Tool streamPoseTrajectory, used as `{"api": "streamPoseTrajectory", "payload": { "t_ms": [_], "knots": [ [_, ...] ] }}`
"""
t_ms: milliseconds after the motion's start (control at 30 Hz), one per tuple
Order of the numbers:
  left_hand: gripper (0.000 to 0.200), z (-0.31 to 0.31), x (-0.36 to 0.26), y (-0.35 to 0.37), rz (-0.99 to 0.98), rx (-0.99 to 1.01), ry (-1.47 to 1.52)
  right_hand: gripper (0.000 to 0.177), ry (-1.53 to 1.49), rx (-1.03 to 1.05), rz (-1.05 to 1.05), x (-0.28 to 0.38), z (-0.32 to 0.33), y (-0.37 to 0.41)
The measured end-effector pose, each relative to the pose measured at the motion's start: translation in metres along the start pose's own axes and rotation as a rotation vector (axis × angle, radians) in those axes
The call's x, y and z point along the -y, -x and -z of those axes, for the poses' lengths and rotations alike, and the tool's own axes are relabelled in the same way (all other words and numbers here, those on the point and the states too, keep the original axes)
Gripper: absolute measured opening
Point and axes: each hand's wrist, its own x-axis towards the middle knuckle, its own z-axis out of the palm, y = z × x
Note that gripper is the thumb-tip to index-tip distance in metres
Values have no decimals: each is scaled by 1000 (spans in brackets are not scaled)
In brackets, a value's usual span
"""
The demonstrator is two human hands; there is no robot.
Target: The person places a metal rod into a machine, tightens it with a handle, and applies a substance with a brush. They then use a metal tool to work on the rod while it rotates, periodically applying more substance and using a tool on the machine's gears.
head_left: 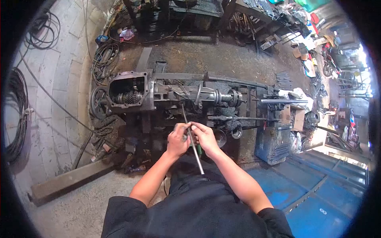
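Observation:
My left hand (178,139) and my right hand (204,138) are close together in front of my body, fingers pinched round a thin metal rod (195,152). The rod runs from near the machine down toward my lap, its lower end bright. Just beyond my hands lies a long, greasy metal machine (168,92). Its open housing (148,89) at the left shows gears (127,97) inside. A chuck-like round part (237,98) sits at its right end. What my fingertips touch on the rod is too small to tell.
A handwheel (99,103) is left of the housing. A metal cabinet (273,144) stands at the right, with rods on top. Coiled cables (105,59) lie by the left wall. A long beam (73,178) rests on the floor at the lower left.

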Motion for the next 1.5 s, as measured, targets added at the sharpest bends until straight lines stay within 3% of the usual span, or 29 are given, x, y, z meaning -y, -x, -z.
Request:
{"api": "streamPoseTrajectory", "payload": {
  "t_ms": [100, 167, 233, 333, 367, 467, 533, 567, 633, 667, 700, 767, 800, 933, 1000, 1033, 1100, 1167, 1233, 1300, 1367, 1500],
  "knots": [
    [50, -10, -14, 9, -47, -95, -125, 41, -3, 51, 25, -10, 27, -3],
    [64, -24, -18, 17, -6, -147, -194, 40, 188, 155, 116, -13, 62, -4],
    [83, -48, -13, 34, 264, -138, -76, 39, 274, 228, 185, -25, 112, -5],
    [81, -94, -17, 60, 553, -250, -162, 33, 307, 216, 182, -42, 210, 4],
    [66, -116, -16, 72, 616, -326, -173, 32, 324, 220, 151, -44, 250, 6],
    [51, -192, 46, 127, 663, -521, -343, 26, 362, 154, 215, -30, 367, 21],
    [43, -234, 76, 149, 926, -659, -367, 22, 391, 37, 317, -18, 446, 28],
    [49, -249, 92, 156, 1067, -595, -355, 20, 403, -33, 374, -8, 482, 25],
    [58, -264, 106, 159, 1145, -536, 237, 20, 342, -202, 371, 20, 532, 30],
    [61, -259, 107, 157, 1162, -406, 356, 21, 162, -261, 329, 30, 548, 30],
    [64, -264, 104, 148, 1175, -607, 336, 21, -17, -310, 289, 41, 561, 28],
    [73, -237, 43, 118, 1332, -500, 285, 23, -89, -307, 302, 54, 576, 19],
    [84, -224, 41, 117, 1297, -415, 296, 22, -155, -330, 325, 60, 577, 13],
    [65, -176, -62, 51, 1190, -314, 432, 18, -163, -472, 431, 71, 557, -29],
    [48, -174, -78, 14, 839, -264, 259, 20, -21, -584, 502, 66, 559, -53],
    [38, -184, -64, -3, 635, -371, 274, 23, 79, -611, 536, 56, 579, -78],
    [30, -197, -48, -50, 420, -523, -48, 26, -17, -485, 574, 64, 564, -88],
    [28, -209, -49, -96, 283, -616, -163, 35, 160, -327, 583, 66, 559, -99],
    [26, -220, -33, -135, 211, -602, -166, 34, -115, -222, 523, 82, 519, -82],
    [29, -229, -15, -167, 172, -544, -161, 40, -59, -279, 472, 70, 529, -103],
    [30, -235, 7, -178, 173, -416, -257, 41, -58, -178, 466, 63, 536, -114],
    [30, -242, 20, -182, 173, -452, -411, 39, -30, -166, 555, 65, 527, -110]
  ]
}}
